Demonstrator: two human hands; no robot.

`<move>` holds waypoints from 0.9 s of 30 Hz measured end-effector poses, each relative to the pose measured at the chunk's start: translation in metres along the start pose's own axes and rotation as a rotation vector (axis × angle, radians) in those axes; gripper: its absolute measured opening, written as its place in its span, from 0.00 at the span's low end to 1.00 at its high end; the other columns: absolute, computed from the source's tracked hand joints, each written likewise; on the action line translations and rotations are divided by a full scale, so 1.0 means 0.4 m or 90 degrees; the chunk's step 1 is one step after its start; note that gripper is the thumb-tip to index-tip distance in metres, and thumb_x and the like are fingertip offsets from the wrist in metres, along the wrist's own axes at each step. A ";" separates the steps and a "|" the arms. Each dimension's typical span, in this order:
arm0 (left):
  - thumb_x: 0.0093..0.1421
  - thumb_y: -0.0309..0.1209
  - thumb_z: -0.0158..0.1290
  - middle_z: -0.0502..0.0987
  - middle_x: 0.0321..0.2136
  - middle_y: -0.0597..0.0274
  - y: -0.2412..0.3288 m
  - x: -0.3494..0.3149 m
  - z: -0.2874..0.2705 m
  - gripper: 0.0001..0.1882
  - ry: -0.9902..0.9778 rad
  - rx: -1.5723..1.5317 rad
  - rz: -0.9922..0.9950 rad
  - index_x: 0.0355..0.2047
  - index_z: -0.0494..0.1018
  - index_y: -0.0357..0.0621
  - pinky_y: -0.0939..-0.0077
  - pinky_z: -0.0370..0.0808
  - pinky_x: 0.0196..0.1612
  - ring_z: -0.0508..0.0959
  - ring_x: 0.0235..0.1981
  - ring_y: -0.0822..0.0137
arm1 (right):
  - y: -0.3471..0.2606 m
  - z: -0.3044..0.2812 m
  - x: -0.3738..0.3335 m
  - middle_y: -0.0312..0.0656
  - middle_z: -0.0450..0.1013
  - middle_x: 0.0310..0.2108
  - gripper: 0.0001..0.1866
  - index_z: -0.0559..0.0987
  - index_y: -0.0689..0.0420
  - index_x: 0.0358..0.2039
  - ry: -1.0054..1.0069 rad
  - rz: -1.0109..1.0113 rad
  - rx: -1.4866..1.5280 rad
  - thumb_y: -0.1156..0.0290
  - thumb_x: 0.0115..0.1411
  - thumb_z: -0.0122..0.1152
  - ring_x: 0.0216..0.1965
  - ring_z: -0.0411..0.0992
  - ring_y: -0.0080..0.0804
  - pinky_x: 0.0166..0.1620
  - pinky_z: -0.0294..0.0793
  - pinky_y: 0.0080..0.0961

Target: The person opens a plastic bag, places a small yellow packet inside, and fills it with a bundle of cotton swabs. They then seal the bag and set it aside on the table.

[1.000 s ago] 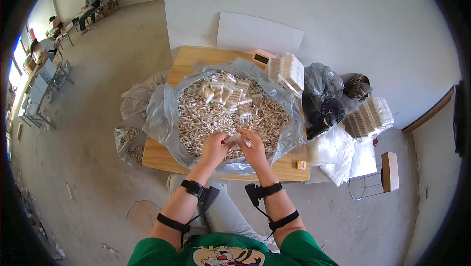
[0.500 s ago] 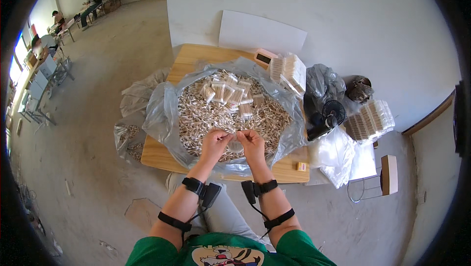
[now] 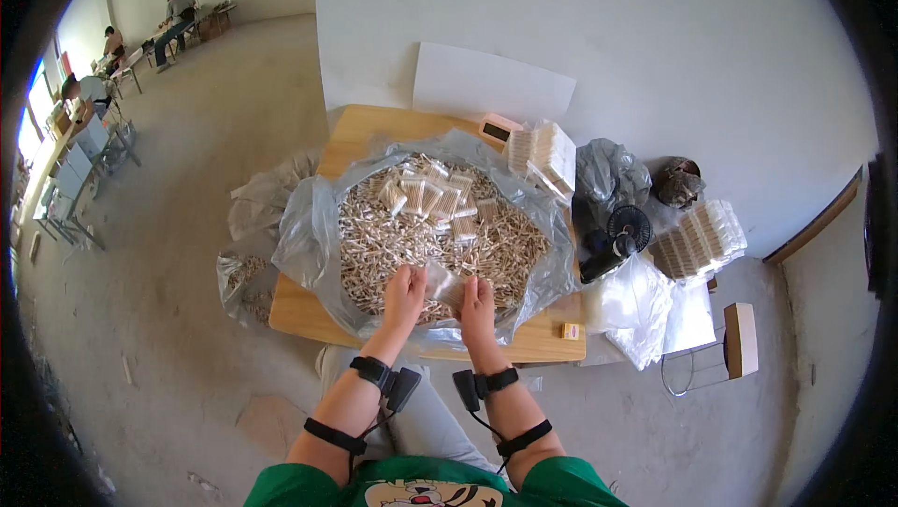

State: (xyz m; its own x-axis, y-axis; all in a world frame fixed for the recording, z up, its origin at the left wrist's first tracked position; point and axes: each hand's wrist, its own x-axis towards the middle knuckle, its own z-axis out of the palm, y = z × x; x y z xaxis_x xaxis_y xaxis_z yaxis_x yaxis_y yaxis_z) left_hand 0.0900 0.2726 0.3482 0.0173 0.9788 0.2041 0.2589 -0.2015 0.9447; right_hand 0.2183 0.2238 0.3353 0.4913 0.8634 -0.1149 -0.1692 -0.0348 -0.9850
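Note:
A small clear plastic bag [image 3: 443,284] is stretched between my two hands, above a big heap of loose cotton swabs [image 3: 383,226]. My left hand [image 3: 404,296] pinches one side of it, and my right hand [image 3: 477,307] grips the other side. Whether anything is inside the bag is hard to make out. The swabs lie in a large grey plastic sack [image 3: 313,212] with its mouth spread wide on the table. On top of the heap, toward the far side, rest several filled swab packets [image 3: 432,196].
The wooden table [image 3: 304,312] carries a small yellow box [image 3: 570,330], a pink-framed device [image 3: 499,127] and stacked packets [image 3: 544,153]. Right of it are a black fan [image 3: 629,228], more packets [image 3: 697,239] and clear plastic bags [image 3: 631,306]. People work at tables far left.
My hands have moved apart and slightly nearer to me, opening the small clear bag out flat between them. The view has tilted a little, shifting the table downward.

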 end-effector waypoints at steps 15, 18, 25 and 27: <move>0.58 0.39 0.54 0.67 0.13 0.49 -0.007 0.003 0.000 0.20 0.034 0.128 0.116 0.17 0.65 0.37 0.60 0.63 0.21 0.69 0.17 0.50 | 0.039 -0.032 0.056 0.56 0.69 0.22 0.21 0.73 0.65 0.29 0.040 -0.174 -0.330 0.57 0.65 0.45 0.25 0.68 0.53 0.30 0.66 0.39; 0.58 0.40 0.54 0.67 0.13 0.48 -0.023 0.022 -0.012 0.21 0.040 0.141 0.078 0.17 0.64 0.36 0.60 0.63 0.21 0.68 0.17 0.48 | 0.035 -0.056 0.092 0.57 0.69 0.22 0.21 0.73 0.64 0.29 0.044 -0.081 -0.330 0.57 0.65 0.45 0.25 0.68 0.54 0.30 0.66 0.39; 0.58 0.42 0.54 0.67 0.14 0.48 -0.075 0.049 -0.016 0.22 0.049 0.187 0.065 0.17 0.63 0.37 0.61 0.63 0.22 0.68 0.18 0.48 | 0.018 -0.054 0.142 0.54 0.72 0.23 0.21 0.73 0.63 0.27 0.022 -0.179 -0.426 0.57 0.64 0.46 0.26 0.71 0.50 0.30 0.67 0.38; 0.58 0.41 0.54 0.67 0.14 0.48 -0.078 0.061 -0.021 0.22 0.061 0.191 0.039 0.17 0.63 0.37 0.62 0.63 0.22 0.68 0.18 0.48 | 0.020 -0.066 0.170 0.53 0.72 0.23 0.20 0.72 0.63 0.29 0.077 -0.213 -0.475 0.57 0.64 0.45 0.26 0.71 0.53 0.30 0.67 0.39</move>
State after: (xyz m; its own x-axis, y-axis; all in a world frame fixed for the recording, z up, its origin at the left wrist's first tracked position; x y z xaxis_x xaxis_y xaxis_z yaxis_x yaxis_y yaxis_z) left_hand 0.0742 0.3024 0.3257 -0.0457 0.9546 0.2942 0.5330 -0.2258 0.8154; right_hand 0.2730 0.2690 0.3162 0.5105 0.8291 0.2279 0.5925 -0.1472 -0.7920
